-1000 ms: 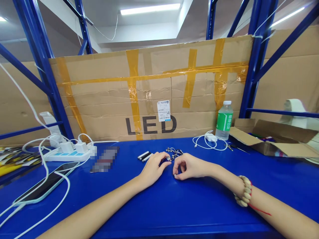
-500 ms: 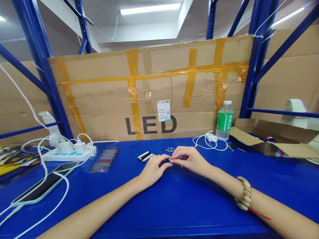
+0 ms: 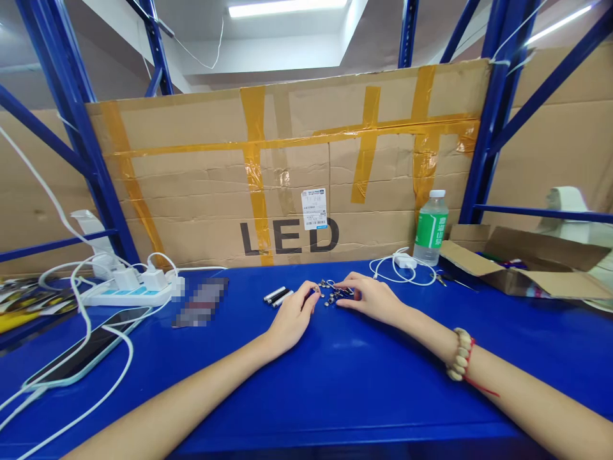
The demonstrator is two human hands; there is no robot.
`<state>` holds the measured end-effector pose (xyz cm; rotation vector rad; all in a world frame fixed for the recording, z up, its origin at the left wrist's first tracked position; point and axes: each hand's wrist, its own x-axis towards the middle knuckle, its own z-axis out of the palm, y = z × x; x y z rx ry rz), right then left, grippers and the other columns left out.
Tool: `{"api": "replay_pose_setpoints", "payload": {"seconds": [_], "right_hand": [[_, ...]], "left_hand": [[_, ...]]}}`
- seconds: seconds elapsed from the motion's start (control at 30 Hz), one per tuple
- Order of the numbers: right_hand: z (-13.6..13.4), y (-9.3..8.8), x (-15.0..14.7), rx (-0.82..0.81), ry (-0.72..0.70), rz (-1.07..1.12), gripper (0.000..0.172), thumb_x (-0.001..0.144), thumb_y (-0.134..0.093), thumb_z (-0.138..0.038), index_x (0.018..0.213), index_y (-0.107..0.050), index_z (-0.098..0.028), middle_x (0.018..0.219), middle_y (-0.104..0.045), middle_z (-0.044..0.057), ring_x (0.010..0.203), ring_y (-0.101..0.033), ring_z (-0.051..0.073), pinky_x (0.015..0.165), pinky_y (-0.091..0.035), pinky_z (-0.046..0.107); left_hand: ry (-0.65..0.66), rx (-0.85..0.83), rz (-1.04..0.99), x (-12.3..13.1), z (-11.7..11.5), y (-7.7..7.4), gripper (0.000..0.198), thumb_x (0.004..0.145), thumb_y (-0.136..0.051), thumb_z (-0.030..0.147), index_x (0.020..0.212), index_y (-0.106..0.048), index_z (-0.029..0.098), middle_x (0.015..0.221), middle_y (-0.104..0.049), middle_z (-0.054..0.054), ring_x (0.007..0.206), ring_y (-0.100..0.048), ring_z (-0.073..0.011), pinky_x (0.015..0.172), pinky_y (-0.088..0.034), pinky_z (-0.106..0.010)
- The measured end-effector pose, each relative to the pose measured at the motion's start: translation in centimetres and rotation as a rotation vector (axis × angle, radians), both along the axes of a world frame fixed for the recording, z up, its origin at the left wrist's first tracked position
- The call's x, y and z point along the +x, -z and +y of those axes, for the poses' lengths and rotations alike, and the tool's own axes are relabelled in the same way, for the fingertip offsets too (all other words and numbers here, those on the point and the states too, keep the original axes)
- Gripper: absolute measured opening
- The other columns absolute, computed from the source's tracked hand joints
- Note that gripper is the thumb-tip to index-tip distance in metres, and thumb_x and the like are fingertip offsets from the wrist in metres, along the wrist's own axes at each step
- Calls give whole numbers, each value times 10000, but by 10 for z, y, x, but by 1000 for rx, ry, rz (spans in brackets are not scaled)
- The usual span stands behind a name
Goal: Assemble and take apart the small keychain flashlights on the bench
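In the head view, my left hand [image 3: 293, 319] is closed, with a tiny shiny metal part [image 3: 317, 289] between thumb and fingertips; its exact kind is too small to make out. To its right, my right hand [image 3: 373, 300] reaches over a loose pile of small metal parts [image 3: 332, 297]. Thumb and forefinger there are spread apart, and the fingertips partly cover the pile. Left of my left hand lie several short black and silver cylinders [image 3: 278, 296] side by side on the blue tabletop [image 3: 325, 383].
At the left are a white power strip [image 3: 129, 292] with plugs and cables, a phone [image 3: 90, 345] and a blurred flat item [image 3: 201, 303]. A white charger [image 3: 405, 260], a water bottle [image 3: 431, 227] and an open cardboard box [image 3: 522, 262] stand at the right. Taped cardboard [image 3: 205, 211] closes the back.
My hands have parted from a shared fingertip hold. My right hand has opened over the small metal parts, which now show between the hands. The left hand has stayed nearly in place.
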<state>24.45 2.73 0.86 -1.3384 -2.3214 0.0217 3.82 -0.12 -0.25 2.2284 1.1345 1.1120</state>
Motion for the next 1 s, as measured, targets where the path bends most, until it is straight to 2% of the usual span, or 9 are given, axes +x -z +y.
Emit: {"api": "replay_pose_setpoints", "payload": {"seconds": [0.13,0.23,0.37,0.5,0.67,0.77,0.83,0.93,1.0], "right_hand": [[-2,4,-7,38,-144,-55,366,823,-523,-408,1163,-575,-283,1119,-553,46,894,-585,168,732,-461,279],[1,7,-13,78,-257,-117,277,865,-474,-299,1089,-631,-254,1066,-585,63,986,-554,191,829,-438,302],[9,11,-15,50,-212,-84,223,842,-512,-256,968,-687,-197,878,-635,78,826,-596,191,742,-454,289],[14,9,-12,-4,-141,-10,180,804,-553,-236,866,-700,-155,797,-633,84,700,-586,180,661,-449,286],[20,-7,-22,-42,-148,267,257,813,-494,-273,957,-664,-145,848,-623,87,685,-563,160,677,-447,303],[20,-18,-36,-237,-179,509,341,818,-464,-377,977,-643,-134,866,-620,74,649,-563,136,643,-447,287],[19,-19,-45,-407,-211,626,415,783,-504,-467,979,-631,-125,740,-609,40,638,-554,129,614,-430,265],[15,-10,-49,-670,-213,852,508,698,-592,-548,997,-615,-138,680,-582,6,629,-545,103,603,-412,234],[12,0,-46,-813,-204,946,514,657,-654,-530,1000,-616,-150,688,-580,3,642,-546,89,610,-408,217]], "left_hand": [[10,7,7,0,2,2,204,915,-305,326,912,-472,208,612,-436,55,581,-439,-109,597,-336,-222],[43,3,13,0,4,3,201,916,-303,314,904,-472,207,622,-434,52,594,-438,-110,605,-334,-222],[63,-7,1,0,4,2,203,916,-307,313,900,-478,205,646,-452,46,615,-451,-112,628,-343,-225],[42,-38,3,-2,5,1,205,913,-309,306,895,-484,201,719,-512,29,669,-483,-122,664,-357,-228],[10,-37,-7,-4,9,3,221,913,-308,326,869,-485,202,811,-548,17,750,-506,-130,706,-359,-230],[32,-61,-11,-5,10,2,229,917,-288,316,864,-476,198,732,-517,27,679,-479,-123,675,-355,-229],[52,-70,-19,-5,10,2,234,918,-275,296,853,-473,190,689,-488,31,646,-456,-118,658,-352,-227],[73,-67,-20,-7,7,-1,235,914,-284,287,822,-473,182,664,-463,31,630,-433,-114,636,-346,-222],[87,-78,-9,-8,4,-3,231,911,-294,283,815,-477,180,648,-449,32,622,-423,-113,624,-340,-221]]}}
